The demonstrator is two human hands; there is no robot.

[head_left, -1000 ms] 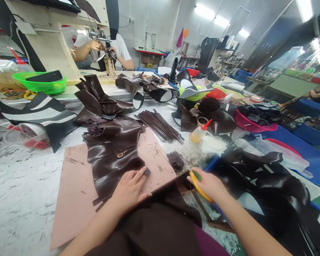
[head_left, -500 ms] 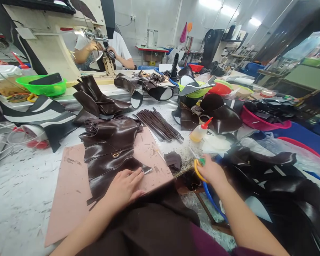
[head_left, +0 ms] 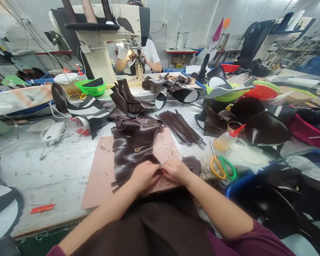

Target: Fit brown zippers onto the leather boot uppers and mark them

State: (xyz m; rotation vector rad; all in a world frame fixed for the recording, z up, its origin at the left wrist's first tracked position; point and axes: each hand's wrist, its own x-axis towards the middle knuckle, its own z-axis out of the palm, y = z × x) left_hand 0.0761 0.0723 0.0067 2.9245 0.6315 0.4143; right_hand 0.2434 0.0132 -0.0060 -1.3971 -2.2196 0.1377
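Several dark brown leather pieces (head_left: 133, 137) lie overlapped on a pink board (head_left: 96, 185) in front of me, one bearing a small gold eyelet (head_left: 137, 149). My left hand (head_left: 146, 175) is closed at the near right edge of the stack, pinching the tip of a leather piece. Right against it, my right hand (head_left: 176, 171) pinches the same tip. The fingers hide most of that tip. Scissors (head_left: 221, 166) with one yellow and one green handle lie on the table to the right of my right hand.
Thin brown leather strips (head_left: 181, 126) lie beyond the board. A glue bottle (head_left: 226, 138) with a red nozzle stands at the right. Behind are boot uppers (head_left: 130, 99), a green basket (head_left: 92, 89) and a sewing machine (head_left: 96, 53), where another person (head_left: 152, 53) works.
My right hand has put the scissors down on the table and moved left to meet my left hand at the leather tip. The view has swung left.
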